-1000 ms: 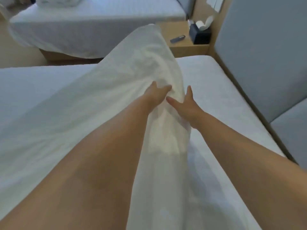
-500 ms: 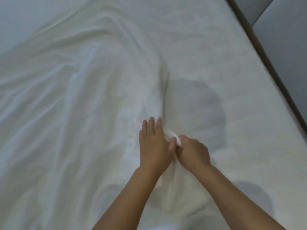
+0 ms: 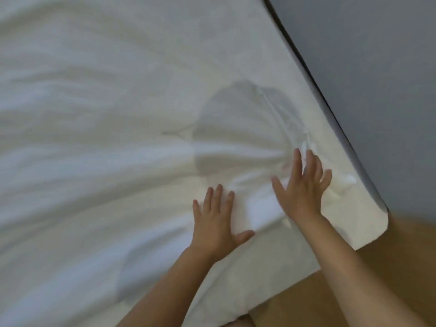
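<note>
Near bed corner | left hand (image 3: 215, 223) flat on white sheet (image 3: 106, 161) | right hand (image 3: 300, 192) spread, fingers straight, gripping nothing

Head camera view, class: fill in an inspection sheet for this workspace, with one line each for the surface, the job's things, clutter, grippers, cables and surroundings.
surface: white mattress, one rounded corner in view at the right.
job's things: white bedsheet, wrinkled, spread over the mattress, folds bunched near the corner.
clutter: nothing seen.
grippers: left hand flat on the bedsheet, fingers spread; right hand open, fingers spread, at the folds nearer the corner, slightly blurred.
cables: nothing seen.
surroundings: grey wall panel along the mattress edge; wood-toned floor beyond the corner.
</note>
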A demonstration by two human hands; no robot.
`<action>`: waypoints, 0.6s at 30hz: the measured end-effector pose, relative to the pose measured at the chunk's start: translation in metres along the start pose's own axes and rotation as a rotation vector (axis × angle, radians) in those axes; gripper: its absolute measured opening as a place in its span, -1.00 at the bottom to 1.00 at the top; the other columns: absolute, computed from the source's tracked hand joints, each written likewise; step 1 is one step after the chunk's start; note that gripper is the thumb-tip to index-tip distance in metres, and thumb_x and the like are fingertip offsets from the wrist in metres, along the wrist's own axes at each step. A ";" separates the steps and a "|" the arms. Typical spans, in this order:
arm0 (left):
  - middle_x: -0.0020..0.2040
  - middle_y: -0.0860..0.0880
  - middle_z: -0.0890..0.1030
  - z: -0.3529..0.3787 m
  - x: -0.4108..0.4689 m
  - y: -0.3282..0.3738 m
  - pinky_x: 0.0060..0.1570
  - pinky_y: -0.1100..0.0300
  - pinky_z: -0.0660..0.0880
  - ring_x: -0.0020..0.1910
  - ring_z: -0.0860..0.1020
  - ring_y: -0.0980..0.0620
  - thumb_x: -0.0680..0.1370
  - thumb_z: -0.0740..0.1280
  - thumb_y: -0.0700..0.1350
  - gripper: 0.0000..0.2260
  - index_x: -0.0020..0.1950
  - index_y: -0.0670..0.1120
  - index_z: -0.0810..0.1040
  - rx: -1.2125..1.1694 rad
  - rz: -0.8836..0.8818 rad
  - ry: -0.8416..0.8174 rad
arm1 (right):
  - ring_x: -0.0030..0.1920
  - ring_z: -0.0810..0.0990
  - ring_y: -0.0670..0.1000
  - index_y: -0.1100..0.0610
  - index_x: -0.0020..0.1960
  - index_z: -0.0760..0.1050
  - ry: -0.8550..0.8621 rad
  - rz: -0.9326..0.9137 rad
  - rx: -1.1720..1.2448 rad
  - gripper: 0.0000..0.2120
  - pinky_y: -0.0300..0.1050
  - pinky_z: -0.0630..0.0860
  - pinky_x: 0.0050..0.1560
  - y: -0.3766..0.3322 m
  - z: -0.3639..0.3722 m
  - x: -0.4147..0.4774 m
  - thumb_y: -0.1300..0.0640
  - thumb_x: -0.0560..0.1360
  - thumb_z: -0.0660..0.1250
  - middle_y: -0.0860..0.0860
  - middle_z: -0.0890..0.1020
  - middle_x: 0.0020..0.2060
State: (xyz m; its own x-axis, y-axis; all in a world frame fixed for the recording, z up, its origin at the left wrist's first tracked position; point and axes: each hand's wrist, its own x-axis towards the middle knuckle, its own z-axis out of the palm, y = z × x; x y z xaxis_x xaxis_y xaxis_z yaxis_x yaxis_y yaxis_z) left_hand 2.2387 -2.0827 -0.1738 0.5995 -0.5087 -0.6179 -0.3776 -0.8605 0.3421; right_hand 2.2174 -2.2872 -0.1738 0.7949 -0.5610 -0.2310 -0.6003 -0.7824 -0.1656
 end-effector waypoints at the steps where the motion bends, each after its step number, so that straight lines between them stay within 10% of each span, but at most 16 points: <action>1: 0.51 0.02 -0.34 0.006 -0.012 -0.004 0.39 -0.21 -0.25 0.48 -0.36 -0.06 0.34 0.09 0.47 -0.06 0.52 0.07 -0.25 0.056 0.016 -0.038 | 0.43 0.16 0.32 0.15 0.49 0.09 0.005 -0.066 0.036 -0.24 0.38 -0.01 0.34 -0.003 0.007 -0.018 -0.10 0.44 0.34 0.31 0.21 0.43; 4: 0.52 -0.20 0.14 0.008 -0.044 -0.012 0.28 -0.27 0.23 0.47 0.15 -0.24 0.40 0.42 0.12 -0.22 0.52 0.01 0.14 0.203 0.064 -0.073 | 0.49 0.00 0.23 0.06 0.52 0.01 -0.068 0.074 0.176 -0.14 0.31 -0.10 0.39 0.000 0.021 -0.067 -0.18 0.41 0.38 0.23 0.06 0.50; 6: 0.09 -0.21 0.59 0.007 -0.050 -0.016 -0.17 0.02 0.55 0.02 0.58 -0.23 0.26 0.53 -0.26 -0.53 0.16 -0.15 0.59 0.083 0.067 0.141 | 0.49 -0.01 0.19 0.05 0.53 -0.04 -0.059 0.429 0.383 -0.04 0.28 0.01 0.41 0.004 0.023 -0.083 -0.22 0.35 0.42 0.16 0.02 0.51; 8: 0.00 -0.12 0.56 -0.004 -0.049 -0.017 -0.26 0.13 0.44 -0.02 0.52 -0.15 0.42 0.36 -0.29 -0.73 0.11 -0.16 0.56 -0.061 -0.025 0.141 | 0.45 0.10 0.20 0.07 0.52 -0.03 -0.011 0.751 0.660 0.01 0.26 0.20 0.38 -0.004 0.020 -0.083 -0.15 0.31 0.50 0.16 0.11 0.48; 12: -0.20 -0.04 0.45 -0.021 -0.050 -0.031 -0.27 0.13 0.22 -0.15 0.45 -0.11 0.47 0.09 -0.07 -0.76 -0.08 -0.16 0.48 -0.176 0.078 0.060 | 0.30 0.43 0.12 0.10 0.48 0.07 -0.014 0.820 1.231 -0.31 0.11 0.41 0.30 -0.021 0.013 -0.068 0.28 0.46 0.33 0.10 0.36 0.36; 18: 0.10 0.02 0.50 -0.019 -0.059 -0.038 -0.01 0.23 0.35 0.11 0.45 0.03 0.53 0.27 0.05 -0.69 0.22 -0.06 0.51 -0.249 0.073 -0.094 | 0.28 0.41 0.17 0.11 0.51 0.03 -0.034 0.670 0.672 -0.36 -0.14 0.36 0.12 -0.017 0.001 -0.107 0.26 0.53 0.24 0.13 0.30 0.38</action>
State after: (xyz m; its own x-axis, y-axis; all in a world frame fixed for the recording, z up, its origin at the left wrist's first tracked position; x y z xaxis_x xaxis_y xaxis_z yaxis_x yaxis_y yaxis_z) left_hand 2.2315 -2.0203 -0.1367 0.5042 -0.5750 -0.6443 -0.2255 -0.8079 0.5445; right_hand 2.1425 -2.2133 -0.1468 0.2704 -0.8205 -0.5037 -0.8639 0.0241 -0.5030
